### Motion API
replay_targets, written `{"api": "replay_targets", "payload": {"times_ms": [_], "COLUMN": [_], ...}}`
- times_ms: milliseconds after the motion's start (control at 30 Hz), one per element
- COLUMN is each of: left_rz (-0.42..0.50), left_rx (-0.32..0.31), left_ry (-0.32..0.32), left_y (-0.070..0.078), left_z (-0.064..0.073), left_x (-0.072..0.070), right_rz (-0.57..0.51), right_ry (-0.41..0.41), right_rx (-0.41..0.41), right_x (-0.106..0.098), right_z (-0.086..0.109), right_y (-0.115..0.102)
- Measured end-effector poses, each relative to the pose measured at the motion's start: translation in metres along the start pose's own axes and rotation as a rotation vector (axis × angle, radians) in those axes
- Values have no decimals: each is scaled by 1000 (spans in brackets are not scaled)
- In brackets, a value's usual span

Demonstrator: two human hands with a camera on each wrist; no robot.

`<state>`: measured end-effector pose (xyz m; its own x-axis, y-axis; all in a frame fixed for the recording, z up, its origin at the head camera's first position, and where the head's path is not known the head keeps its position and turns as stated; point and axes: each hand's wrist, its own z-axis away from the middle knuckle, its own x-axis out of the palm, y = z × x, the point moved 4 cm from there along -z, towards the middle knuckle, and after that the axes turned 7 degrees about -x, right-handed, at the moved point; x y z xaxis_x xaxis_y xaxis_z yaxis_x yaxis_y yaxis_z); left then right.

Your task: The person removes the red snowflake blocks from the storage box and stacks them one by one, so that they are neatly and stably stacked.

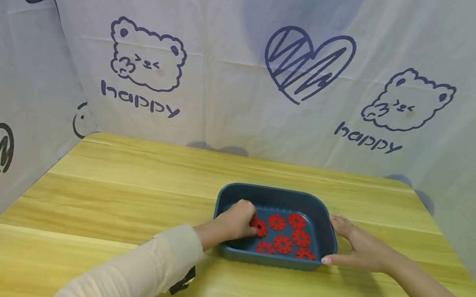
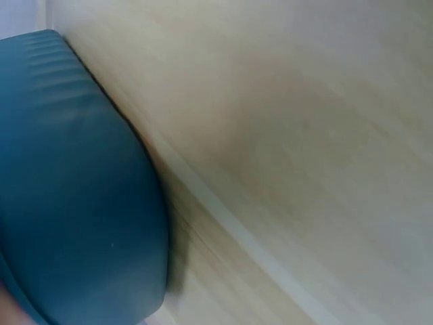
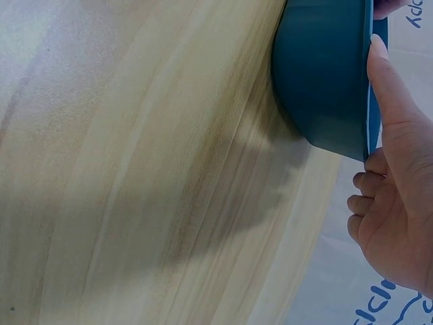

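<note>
A dark blue-green plastic bin (image 1: 269,260) with rounded corners stands on the table. Several red notched discs, like snowflake building pieces (image 1: 282,244), lie spread on its floor. My left hand (image 1: 235,220) reaches over the bin's left side, thumb and curled fingers pinching at the edge of a red disc (image 1: 260,227); part of that disc is hidden. My right hand (image 1: 361,248) rests against the right end, its thumb along the rim at the front corner and its fingers at the outer side. In the left wrist view mostly the bin's outer wall (image 2: 81,183) shows.
The wood-grain table (image 1: 125,194) extends around the bin. Behind and to the left hangs a pale cloth (image 1: 224,77) printed with bears, hearts and lettering. A dark strap (image 1: 183,280) shows under the left sleeve.
</note>
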<state>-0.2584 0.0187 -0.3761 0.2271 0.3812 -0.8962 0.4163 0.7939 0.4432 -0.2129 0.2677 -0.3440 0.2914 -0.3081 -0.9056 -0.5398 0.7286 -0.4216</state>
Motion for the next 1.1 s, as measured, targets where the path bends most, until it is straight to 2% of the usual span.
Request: {"api": "replay_targets", "payload": {"times_ms": [167,333,567,767,1100], "left_rz": [-24,-7,36,41,64], "left_rx": [112,228,334,381,371], "left_ry": [60,115,171,202,227], "left_y": [1,0,-4,-9,-20], "left_z": [5,11,19,25,36], "left_x": [-10,-18,-26,-31,-37], "right_rz": [13,30,43,45,49], "right_ry": [5,19,21,19,20], "right_rx": [-13,-22,-27,-27,-28], "right_x": [0,0,-1,-1,-1], "right_z": [0,0,-1,-1,-1], "right_y": [1,1,0,0,-1]}}
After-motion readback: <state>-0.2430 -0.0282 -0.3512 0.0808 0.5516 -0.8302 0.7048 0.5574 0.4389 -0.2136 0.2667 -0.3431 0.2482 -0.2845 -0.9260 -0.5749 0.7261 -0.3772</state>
